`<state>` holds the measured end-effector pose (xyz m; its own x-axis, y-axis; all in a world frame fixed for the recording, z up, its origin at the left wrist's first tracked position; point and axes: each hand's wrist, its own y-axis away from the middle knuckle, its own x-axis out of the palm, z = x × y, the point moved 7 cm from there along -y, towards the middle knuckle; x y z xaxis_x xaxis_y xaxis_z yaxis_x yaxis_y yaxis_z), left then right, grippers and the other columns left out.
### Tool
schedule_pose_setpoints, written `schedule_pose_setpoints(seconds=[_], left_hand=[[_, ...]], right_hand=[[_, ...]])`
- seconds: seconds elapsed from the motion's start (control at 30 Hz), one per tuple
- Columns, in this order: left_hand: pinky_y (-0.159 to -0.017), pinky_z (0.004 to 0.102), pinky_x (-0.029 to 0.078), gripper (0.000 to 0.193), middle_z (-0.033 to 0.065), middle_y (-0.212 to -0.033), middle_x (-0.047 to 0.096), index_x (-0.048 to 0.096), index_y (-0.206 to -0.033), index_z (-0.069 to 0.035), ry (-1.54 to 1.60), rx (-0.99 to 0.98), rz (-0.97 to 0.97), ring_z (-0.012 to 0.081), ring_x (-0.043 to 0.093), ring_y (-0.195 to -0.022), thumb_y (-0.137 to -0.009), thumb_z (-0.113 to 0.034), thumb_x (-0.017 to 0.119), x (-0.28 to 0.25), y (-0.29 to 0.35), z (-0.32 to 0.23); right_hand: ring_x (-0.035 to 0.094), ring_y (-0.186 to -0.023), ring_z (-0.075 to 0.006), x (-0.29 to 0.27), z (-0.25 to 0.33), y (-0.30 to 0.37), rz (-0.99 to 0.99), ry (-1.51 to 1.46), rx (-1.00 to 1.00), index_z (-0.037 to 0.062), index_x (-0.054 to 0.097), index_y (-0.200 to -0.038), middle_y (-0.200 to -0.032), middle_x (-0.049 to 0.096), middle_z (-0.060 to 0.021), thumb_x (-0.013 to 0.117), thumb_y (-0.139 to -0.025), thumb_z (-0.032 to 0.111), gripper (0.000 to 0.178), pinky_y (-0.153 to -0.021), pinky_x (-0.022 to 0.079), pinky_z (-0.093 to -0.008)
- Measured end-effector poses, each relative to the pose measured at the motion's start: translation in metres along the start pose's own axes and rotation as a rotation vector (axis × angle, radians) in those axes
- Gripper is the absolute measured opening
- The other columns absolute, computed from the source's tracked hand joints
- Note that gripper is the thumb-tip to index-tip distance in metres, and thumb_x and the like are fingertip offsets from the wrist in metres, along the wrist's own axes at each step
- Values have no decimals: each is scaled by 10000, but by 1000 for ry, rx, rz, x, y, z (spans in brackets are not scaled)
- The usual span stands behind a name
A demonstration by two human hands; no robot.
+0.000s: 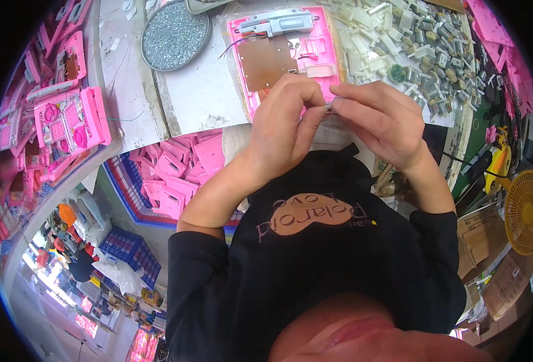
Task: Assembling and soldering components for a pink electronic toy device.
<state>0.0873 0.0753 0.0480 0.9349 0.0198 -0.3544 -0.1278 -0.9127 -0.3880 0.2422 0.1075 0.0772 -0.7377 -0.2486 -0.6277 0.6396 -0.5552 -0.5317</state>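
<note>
Fingertips of my left hand (283,123) and my right hand (382,117) meet in a pinch just off the near edge of a pink plastic casing (322,51). Between them is a tiny greyish part, mostly covered by the fingers and too small to name. The casing lies open on the table with its inside up. It holds a brown circuit board (268,63), a grey plastic mechanism (278,24) across its far end, and thin wires. My left hand hides the casing's near left corner.
A round tray of small screws (176,36) stands at the far left. White plastic parts (369,36) and small metal motors (438,60) are heaped right of the casing. Pink parts fill a crate (170,175) below the table edge; pink toy casings (70,120) are piled left. A yellow fan (523,211) is at right.
</note>
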Motion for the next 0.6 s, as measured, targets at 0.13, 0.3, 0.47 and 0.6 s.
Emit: schedule_pose_setpoints(seconds=[0.13, 0.3, 0.47, 0.6], left_hand=[[-759, 379, 521, 243, 121, -931, 655, 602, -1013, -9, -2, 24, -86, 303, 645, -854, -828, 77, 733, -3, 1, 0], [-758, 379, 537, 239, 121, -926, 682, 628, -989, -7, 88, -32, -103, 298, 668, -847, -809, 79, 759, -3, 2, 4], [-750, 367, 542, 270, 116, -937, 685, 633, -991, -7, 72, 45, -104, 294, 667, -832, -784, 91, 776, -2, 2, -1], [-748, 370, 505, 322, 92, -959, 664, 641, -1016, -27, 63, -70, -132, 282, 642, -823, -748, 5, 818, -11, -2, 9]], right_hand=[[681, -731, -225, 1, -7, 1, -20, -14, 24, 92, 749, -1087, -976, 727, -71, 822, -678, -13, 428, -604, 543, -308], [696, -763, -235, 5, -9, 9, -125, -143, 51, 97, 747, -1087, -985, 724, -83, 844, -672, -5, 438, -630, 557, -315], [701, -781, -253, -1, -7, 10, -142, -101, -16, 84, 738, -1098, -1028, 733, -98, 832, -692, -24, 431, -650, 563, -315], [704, -796, -256, -8, -10, 14, -126, -69, 7, 52, 730, -1102, -1028, 743, -105, 835, -695, -23, 427, -660, 567, -320]])
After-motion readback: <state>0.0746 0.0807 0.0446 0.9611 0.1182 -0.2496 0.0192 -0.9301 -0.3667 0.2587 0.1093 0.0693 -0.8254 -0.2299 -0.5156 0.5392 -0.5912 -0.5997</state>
